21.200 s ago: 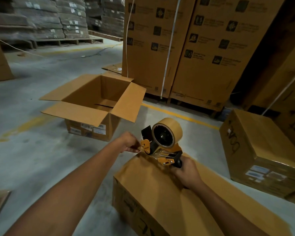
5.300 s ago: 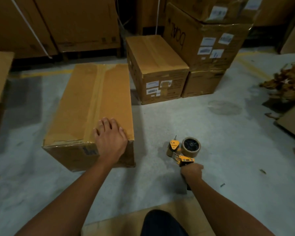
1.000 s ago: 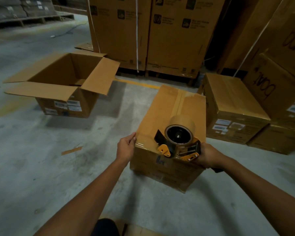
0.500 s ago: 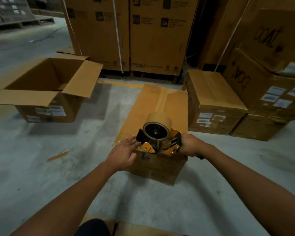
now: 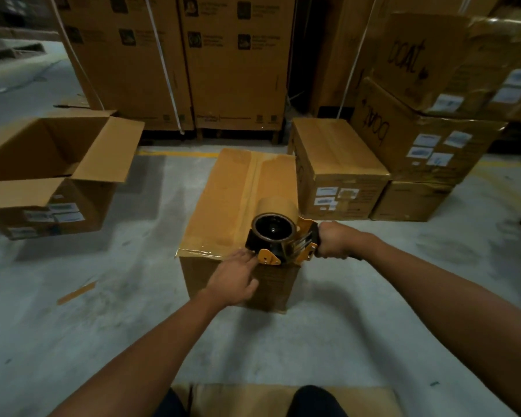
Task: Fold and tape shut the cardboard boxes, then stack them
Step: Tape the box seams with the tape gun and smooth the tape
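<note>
A closed cardboard box (image 5: 232, 203) with tape along its centre seam stands on the floor in front of me. My right hand (image 5: 334, 239) grips the handle of an orange and black tape dispenser (image 5: 278, 236), which sits at the box's near top edge. My left hand (image 5: 236, 276) lies against the box's near face with its fingertips at the dispenser's front end, at the top edge. An open box (image 5: 51, 173) with its flaps spread stands at the left.
A taped box (image 5: 334, 164) stands just right of the one in front, with stacked labelled boxes (image 5: 418, 139) beyond it. Tall strapped cartons (image 5: 193, 61) line the back. A tape scrap (image 5: 76, 293) lies on the concrete floor. Flat cardboard (image 5: 253, 398) is under my knees.
The dispenser has shifted right along the near edge of the box, and my left hand has followed to its front end. The view has come closer to the box.
</note>
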A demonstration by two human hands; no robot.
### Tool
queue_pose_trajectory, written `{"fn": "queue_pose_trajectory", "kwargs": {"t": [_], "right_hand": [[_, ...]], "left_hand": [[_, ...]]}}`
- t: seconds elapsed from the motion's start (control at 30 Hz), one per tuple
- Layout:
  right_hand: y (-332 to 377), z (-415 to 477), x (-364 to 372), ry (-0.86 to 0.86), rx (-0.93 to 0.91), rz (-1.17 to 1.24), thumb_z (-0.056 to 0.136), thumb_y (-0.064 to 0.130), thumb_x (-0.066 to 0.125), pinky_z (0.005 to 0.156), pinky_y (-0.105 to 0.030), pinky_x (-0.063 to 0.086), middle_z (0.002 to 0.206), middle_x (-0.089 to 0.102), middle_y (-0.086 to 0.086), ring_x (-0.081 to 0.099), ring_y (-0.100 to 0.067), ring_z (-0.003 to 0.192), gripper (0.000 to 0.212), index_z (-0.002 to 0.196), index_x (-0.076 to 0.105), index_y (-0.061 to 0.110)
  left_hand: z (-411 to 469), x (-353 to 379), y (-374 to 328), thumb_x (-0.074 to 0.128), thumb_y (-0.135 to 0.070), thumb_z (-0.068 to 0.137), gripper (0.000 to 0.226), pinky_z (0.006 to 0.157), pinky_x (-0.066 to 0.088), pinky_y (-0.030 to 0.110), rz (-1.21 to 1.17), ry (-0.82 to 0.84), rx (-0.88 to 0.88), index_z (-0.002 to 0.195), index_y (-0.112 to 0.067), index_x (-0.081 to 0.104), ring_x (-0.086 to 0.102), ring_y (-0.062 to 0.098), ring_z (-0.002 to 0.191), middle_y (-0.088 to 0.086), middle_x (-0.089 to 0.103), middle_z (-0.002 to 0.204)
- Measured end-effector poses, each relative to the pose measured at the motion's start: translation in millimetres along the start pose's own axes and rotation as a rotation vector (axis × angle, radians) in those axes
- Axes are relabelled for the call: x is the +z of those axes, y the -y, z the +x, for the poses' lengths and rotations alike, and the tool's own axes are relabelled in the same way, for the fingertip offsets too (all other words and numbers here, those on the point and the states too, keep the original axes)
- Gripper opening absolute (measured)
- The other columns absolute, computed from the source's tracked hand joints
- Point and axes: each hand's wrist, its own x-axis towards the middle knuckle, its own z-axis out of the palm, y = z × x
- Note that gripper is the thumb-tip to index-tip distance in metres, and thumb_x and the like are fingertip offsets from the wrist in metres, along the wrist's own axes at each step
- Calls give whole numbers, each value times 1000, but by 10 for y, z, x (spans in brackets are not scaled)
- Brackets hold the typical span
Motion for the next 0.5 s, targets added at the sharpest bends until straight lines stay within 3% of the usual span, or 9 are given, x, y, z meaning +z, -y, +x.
{"fn": "queue_pose_trajectory", "kwargs": {"t": [0.1,0.2,0.3,0.4,0.5], "right_hand": [[-211,-116,-34,-1,22,-40,83,16,71,67,-37,63,81,69,-6,68,-20,69,9,91,68,13],[-559,-248,-33,2,69,-28,83,17,71,67,-36,63,84,70,-7,69,-20,71,12,94,66,15],[-743,-339,62,-6,100,-22,82,19,70,60,-33,61,80,71,-8,69,-19,66,8,88,68,15],[-720,-313,63,-16,83,-30,82,22,70,65,-35,63,81,71,-6,70,-21,72,6,86,67,19],[-716,-281,21,4,65,-26,82,22,70,71,-38,63,81,71,-3,70,-20,76,7,88,67,19]], "left_hand": [[-20,69,45,42,-36,89,71,122,6,33,23,24,-11,154,-10,32,23,23,150,12,33,159],[17,105,36,37,-40,89,77,123,-1,31,49,36,-16,159,-14,17,11,17,153,6,17,165],[70,86,-87,38,-42,93,75,124,3,37,136,78,-51,159,-12,16,10,21,153,8,13,166],[168,52,-312,42,-39,96,75,125,7,44,201,114,-21,159,-11,12,6,25,154,10,10,166],[261,137,-499,45,-37,92,68,125,7,42,148,89,63,154,-12,29,14,24,152,9,28,162]]}}
